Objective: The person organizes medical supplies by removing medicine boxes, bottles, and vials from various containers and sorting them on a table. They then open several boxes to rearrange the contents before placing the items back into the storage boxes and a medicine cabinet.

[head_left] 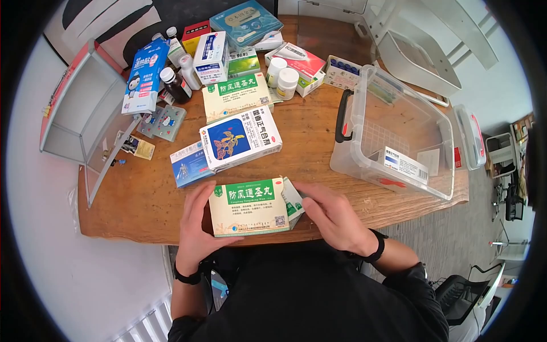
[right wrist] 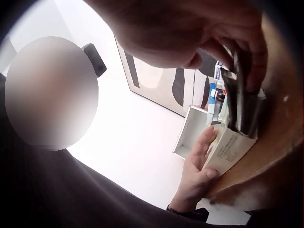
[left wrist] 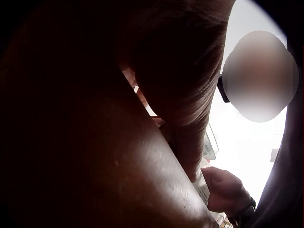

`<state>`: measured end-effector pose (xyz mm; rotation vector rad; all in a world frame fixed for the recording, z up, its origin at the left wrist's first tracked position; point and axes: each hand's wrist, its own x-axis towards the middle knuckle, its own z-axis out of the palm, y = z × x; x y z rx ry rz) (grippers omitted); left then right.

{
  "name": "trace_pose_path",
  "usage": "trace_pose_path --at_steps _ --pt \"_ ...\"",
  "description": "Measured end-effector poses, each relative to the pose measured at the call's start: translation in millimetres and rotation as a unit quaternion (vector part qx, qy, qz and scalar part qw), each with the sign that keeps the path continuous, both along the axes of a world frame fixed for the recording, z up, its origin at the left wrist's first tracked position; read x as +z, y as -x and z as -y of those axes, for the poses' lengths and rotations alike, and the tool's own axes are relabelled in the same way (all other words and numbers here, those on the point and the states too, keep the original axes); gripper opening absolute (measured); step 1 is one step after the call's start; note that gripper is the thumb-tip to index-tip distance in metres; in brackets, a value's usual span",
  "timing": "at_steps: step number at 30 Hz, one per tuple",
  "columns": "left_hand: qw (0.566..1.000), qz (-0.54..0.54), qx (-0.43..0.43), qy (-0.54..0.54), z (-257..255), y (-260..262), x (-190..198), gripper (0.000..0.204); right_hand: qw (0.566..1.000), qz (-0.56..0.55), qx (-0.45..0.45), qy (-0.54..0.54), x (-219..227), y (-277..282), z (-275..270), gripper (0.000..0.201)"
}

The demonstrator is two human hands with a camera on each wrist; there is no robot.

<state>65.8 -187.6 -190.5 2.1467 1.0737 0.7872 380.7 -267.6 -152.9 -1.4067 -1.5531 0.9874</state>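
Observation:
At the table's front edge lies a cream and green medicine box [head_left: 249, 208]. My left hand [head_left: 198, 225] grips its left end, thumb along the near side and fingers at the far side. The box's right end is open, and green-and-white sachets [head_left: 293, 204] stick out there. My right hand [head_left: 337, 221] is at that end; in the right wrist view its fingers pinch the sachets [right wrist: 241, 104], which look dark there. Just beyond lie a white and blue medicine box [head_left: 242, 139] and a blue box [head_left: 191, 165]. The left wrist view is mostly dark.
A clear plastic bin [head_left: 393, 128] with a small white box [head_left: 403, 164] inside stands at the right. Several medicine boxes and bottles crowd the back, among them a white bottle [head_left: 287, 84] and a brown bottle [head_left: 175, 85]. An open white case [head_left: 85, 108] stands at the left.

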Motion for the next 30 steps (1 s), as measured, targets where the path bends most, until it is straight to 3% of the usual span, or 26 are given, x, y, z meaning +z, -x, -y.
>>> trace_pose_path --at_steps 5,7,11,13,17,20,23,25,26,29,30 --pt "1.000 -0.004 -0.016 -0.015 -2.0 2.6 -3.4 0.117 0.997 0.047 0.032 -0.049 -13.4 7.4 -4.6 0.035" --pt "1.000 -0.005 -0.017 -0.014 -2.1 4.0 -3.3 0.118 0.999 0.042 0.004 0.014 -3.3 7.7 -8.6 0.040" --pt "1.000 0.016 -0.017 -0.015 -0.1 6.0 -7.3 0.120 0.995 0.054 -0.083 -0.003 -3.4 10.9 -8.3 0.045" --pt "0.998 0.061 0.000 0.024 2.6 2.5 -6.1 0.112 0.992 0.008 -0.041 0.118 -2.1 9.0 -6.9 0.047" --pt "0.995 0.086 -0.021 0.037 3.9 -3.3 -4.4 0.110 0.998 0.031 -0.010 0.062 -9.8 21.1 -2.5 0.045" --pt "0.997 0.080 -0.010 -0.005 8.9 -14.4 -9.3 0.109 0.997 0.054 -0.054 0.032 -1.8 27.1 -0.7 0.046" --pt "0.995 0.095 -0.023 0.013 8.8 -18.4 -10.4 0.106 0.996 -0.011 -0.056 0.064 14.8 15.7 -1.2 0.047" --pt "0.993 0.105 -0.052 0.007 8.4 -20.9 -9.4 0.104 0.993 -0.092 -0.030 0.070 6.9 6.5 -1.5 0.044" --pt "0.993 0.107 -0.054 0.006 10.3 -21.6 -5.1 0.104 0.989 -0.097 -0.016 0.108 5.4 5.2 -0.4 0.035" --pt "0.993 0.071 -0.093 -0.019 10.8 -33.4 -1.9 0.105 0.997 -0.031 -0.002 0.074 -4.8 0.6 4.9 0.026" --pt "0.991 0.106 -0.085 0.012 11.2 -33.0 -5.8 0.107 0.988 -0.086 -0.020 0.128 -3.1 -0.4 5.5 0.023"
